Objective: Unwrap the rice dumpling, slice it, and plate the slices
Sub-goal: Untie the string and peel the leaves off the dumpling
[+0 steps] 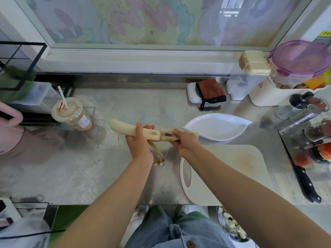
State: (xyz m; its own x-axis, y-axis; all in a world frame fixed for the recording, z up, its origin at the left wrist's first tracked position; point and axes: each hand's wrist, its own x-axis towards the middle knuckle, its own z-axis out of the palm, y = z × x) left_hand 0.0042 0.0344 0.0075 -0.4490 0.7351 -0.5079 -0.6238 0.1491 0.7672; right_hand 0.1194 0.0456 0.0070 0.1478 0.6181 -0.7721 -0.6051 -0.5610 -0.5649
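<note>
1. Grips the bare middle of the dumpling (pixel 121 127) with the left hand (pixel 138 140), fingers curled round it, arm stretched forward.
2. Holds it level above the worktop (pixel 107 167), left of the plate (pixel 218 126).
3. Clasps the wrapper (pixel 167 136) on its right end with the right hand (pixel 184 142), arm stretched forward.
4. Lets a loose wrapper strip hang under the left hand.

A: Where is the plate (pixel 220 126) sitting?
B: On the counter (pixel 89 172), lying just behind the cutting board (pixel 247 185). The knife (pixel 308 187) is lying right of the board.
A: And the left side?
B: The cup (pixel 71 115) is standing there, well apart from the plate. The cloth (pixel 210 91) is resting behind the plate, near the wall.
</note>
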